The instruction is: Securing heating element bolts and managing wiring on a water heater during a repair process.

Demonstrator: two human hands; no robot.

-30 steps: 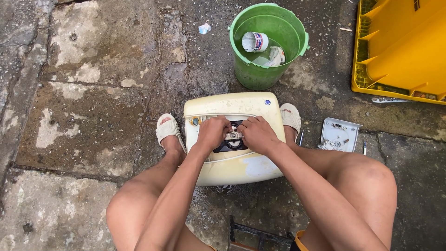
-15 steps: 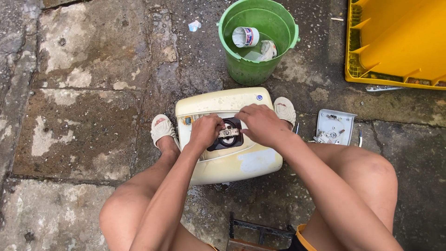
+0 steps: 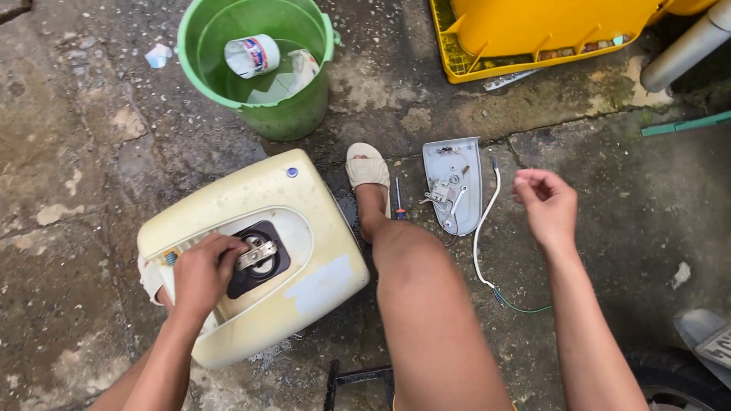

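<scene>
A cream plastic appliance casing [image 3: 304, 228] lies on the concrete between my feet, with a dark round opening and a metal fitting [image 3: 257, 255] in its face. My left hand [image 3: 204, 272] grips the rim of that opening, fingers touching the metal fitting. My right hand [image 3: 547, 204] hovers over the ground to the right with fingers loosely curled and nothing in it. Just left of it lie a white wire [image 3: 481, 236] with a green tail and a grey cover plate [image 3: 454, 183] carrying small metal parts. A small screwdriver [image 3: 397, 199] rests beside my right foot [image 3: 367, 169].
A green bucket [image 3: 301, 114] holding water, a white container [image 3: 253, 55] and a rag stands at the top. A yellow crate [image 3: 457, 65] and a grey pipe [image 3: 678, 49] sit at the top right. A black metal frame [image 3: 358, 377] is under my legs; a tyre [image 3: 681, 380] shows bottom right.
My right hand has left the casing and swung out to the right over the wire. The view has shifted right. My left hand stays at the opening.
</scene>
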